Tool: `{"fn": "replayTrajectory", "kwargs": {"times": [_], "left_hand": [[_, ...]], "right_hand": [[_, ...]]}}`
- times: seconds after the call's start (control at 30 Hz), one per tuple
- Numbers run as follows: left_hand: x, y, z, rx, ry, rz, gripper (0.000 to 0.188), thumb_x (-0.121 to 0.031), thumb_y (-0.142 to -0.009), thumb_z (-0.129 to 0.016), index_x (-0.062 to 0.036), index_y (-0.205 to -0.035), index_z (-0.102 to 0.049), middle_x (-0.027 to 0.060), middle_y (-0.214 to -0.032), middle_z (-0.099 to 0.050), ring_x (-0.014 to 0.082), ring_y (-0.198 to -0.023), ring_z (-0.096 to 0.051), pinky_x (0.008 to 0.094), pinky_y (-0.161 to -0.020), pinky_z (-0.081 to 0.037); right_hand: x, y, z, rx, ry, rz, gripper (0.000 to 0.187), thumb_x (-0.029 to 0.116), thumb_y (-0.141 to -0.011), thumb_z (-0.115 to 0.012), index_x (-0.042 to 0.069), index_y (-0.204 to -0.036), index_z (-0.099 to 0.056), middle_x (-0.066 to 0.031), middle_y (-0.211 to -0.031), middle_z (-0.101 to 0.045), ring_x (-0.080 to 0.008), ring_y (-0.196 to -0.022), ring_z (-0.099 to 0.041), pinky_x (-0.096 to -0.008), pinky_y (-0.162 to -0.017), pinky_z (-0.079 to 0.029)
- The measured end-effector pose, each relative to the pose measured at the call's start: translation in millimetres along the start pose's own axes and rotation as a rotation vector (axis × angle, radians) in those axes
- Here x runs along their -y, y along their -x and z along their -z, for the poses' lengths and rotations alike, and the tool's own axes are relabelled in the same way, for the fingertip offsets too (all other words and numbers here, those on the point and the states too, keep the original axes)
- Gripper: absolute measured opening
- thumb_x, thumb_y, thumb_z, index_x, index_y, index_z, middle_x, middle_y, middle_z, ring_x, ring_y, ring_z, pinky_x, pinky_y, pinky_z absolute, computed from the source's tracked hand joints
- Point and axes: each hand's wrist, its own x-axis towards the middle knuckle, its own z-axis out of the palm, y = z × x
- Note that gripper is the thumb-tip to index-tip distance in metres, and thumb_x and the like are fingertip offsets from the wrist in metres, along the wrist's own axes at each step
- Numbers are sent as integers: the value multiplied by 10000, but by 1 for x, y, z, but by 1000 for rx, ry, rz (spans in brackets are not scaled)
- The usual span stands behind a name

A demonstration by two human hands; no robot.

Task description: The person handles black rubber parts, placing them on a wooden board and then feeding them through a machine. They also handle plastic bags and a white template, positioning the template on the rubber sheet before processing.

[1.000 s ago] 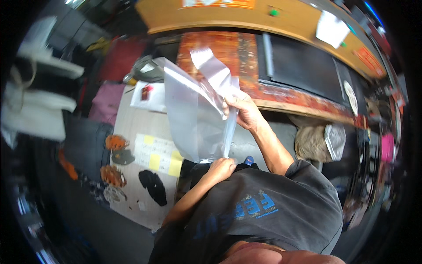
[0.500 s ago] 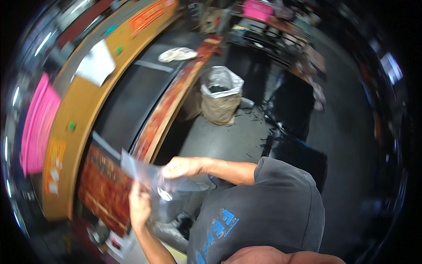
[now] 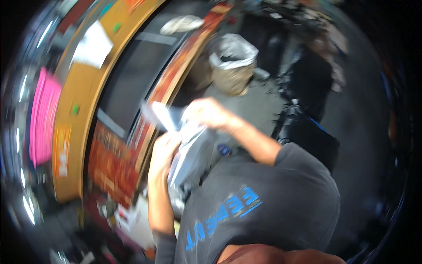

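Both my hands hold a glossy piece of clear plastic (image 3: pixel 190 158), a bag or a sheet; blur hides which. My left hand (image 3: pixel 163 148) grips its near left edge with the fingers closed. At the upper edge my right hand (image 3: pixel 205 112) pinches it, fingers bent inward. One bright corner of the plastic sticks out past the hands toward the workbench, and the rest hangs down in front of my shirt. Both hands are just right of the bench's red-brown wooden edge (image 3: pixel 176 72).
On the bench lie a dark sheet (image 3: pixel 136 72) and a whitish cloth or glove (image 3: pixel 181 25). Along its left runs a yellow-brown board (image 3: pixel 72 108) with white paper (image 3: pixel 92 45) and a pink stack (image 3: pixel 44 116) beyond. A white-lined sack (image 3: pixel 233 75) and black sheets (image 3: pixel 305 72) are on the floor.
My hands have moved up and to the right in the picture, carrying the plastic with them. The view has shifted too: the sack and floor sheets appear higher. Both hands keep their hold.
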Motion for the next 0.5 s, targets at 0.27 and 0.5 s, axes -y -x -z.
{"fn": "replayTrajectory", "kwargs": {"times": [0.27,0.5], "left_hand": [[27,37,8,-80,54,55,218,-186,-1035,-686,25,-1065,-726,53,-927,-721,109,-770,-666,265,-718,-535],[86,95,13,-728,352,-55,221,-141,-922,-826,-36,-890,-634,23,-768,-630,90,-668,-586,268,-605,-495]], "right_hand": [[-35,-18,-34,128,-153,-406,280,307,-1055,-672,39,-1093,-741,29,-922,-686,-51,-795,-587,-221,-683,-470],[-22,-12,-101,94,119,-290,266,127,-1001,-727,17,-1242,-712,-27,-987,-711,-90,-867,-628,-261,-795,-537]]}}
